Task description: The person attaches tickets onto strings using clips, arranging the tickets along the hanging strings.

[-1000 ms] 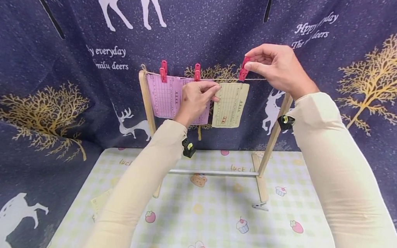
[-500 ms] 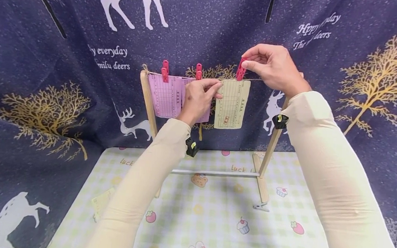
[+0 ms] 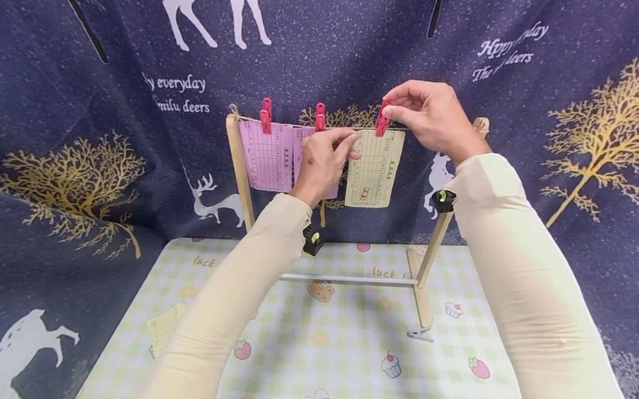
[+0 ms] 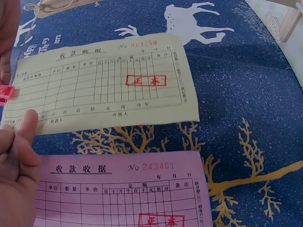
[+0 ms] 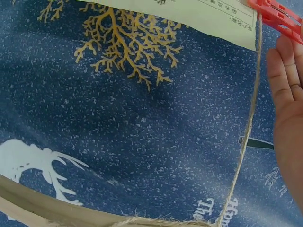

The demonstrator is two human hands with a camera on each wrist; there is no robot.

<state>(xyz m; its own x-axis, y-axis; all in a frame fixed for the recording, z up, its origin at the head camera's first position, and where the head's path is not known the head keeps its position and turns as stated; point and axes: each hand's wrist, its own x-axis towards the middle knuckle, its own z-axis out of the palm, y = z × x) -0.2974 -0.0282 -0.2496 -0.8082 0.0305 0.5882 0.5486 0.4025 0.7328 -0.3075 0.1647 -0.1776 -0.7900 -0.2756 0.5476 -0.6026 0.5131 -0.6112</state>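
A pale yellow receipt slip hangs at the twine line, its printed side facing me in the left wrist view. My left hand pinches its upper left corner between thumb and fingers. At the slip's top edge, my right hand grips a red clothespin by its upper end; the clothespin sits over the twine and the paper. To the left, two pink receipt slips hang from the same line under red clothespins. My left hand partly covers the second pink slip.
A wooden frame with a white lower bar carries the twine. On the checked tablecloth lie a grey clip near the right foot and another yellow slip by my left forearm. A dark blue deer-print cloth hangs behind.
My right hand has moved left and slightly down with the red clothespin, which now sits on the slip's top edge. The yellow slip has risen to the twine, still in my left hand.
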